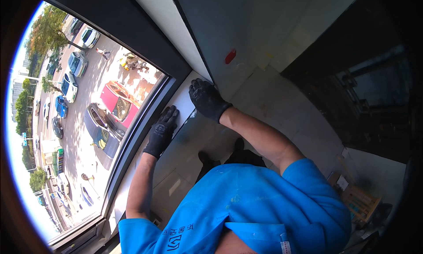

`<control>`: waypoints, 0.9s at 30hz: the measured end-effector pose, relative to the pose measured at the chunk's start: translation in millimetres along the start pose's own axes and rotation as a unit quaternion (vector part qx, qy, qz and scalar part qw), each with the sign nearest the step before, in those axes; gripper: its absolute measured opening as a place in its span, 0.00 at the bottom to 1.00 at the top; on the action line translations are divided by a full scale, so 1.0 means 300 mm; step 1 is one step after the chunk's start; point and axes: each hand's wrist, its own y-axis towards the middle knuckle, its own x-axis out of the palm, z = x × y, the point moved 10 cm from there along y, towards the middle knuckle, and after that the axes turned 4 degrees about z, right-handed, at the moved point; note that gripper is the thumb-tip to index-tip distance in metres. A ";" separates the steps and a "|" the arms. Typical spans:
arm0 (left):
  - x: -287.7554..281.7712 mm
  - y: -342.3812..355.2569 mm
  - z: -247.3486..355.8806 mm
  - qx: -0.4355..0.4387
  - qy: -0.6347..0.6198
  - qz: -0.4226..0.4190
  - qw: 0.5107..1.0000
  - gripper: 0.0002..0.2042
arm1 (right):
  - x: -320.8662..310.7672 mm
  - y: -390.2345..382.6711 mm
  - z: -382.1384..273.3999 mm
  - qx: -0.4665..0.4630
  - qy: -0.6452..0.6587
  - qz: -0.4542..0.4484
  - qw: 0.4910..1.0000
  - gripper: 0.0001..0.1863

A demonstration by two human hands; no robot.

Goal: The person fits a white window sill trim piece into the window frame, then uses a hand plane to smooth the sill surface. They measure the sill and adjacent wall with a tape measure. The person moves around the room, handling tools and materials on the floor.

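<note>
A white window sill panel (182, 100) runs along the dark window frame (157, 94). My left hand (162, 129), in a black work glove, lies on the sill with its fingers stretched out toward the far end. Further along, my right hand (207, 99), gloved alike, rests on the sill where it meets the wall corner, its fingers apart and slightly bent. Neither hand grips anything that I can see. Part of the sill's room-side edge is hidden under my right hand.
Through the window at left, parked cars (119, 105) and a road show. A dark glossy panel (238, 29) stands beyond my right hand. Pale floor tiles (282, 105) lie below. At lower right stands a wooden item (359, 201) with slats.
</note>
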 end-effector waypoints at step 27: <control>-0.022 -0.012 -0.008 0.019 -0.099 0.070 0.992 0.27 | -0.048 0.021 0.091 -0.017 0.286 -0.035 0.958 0.09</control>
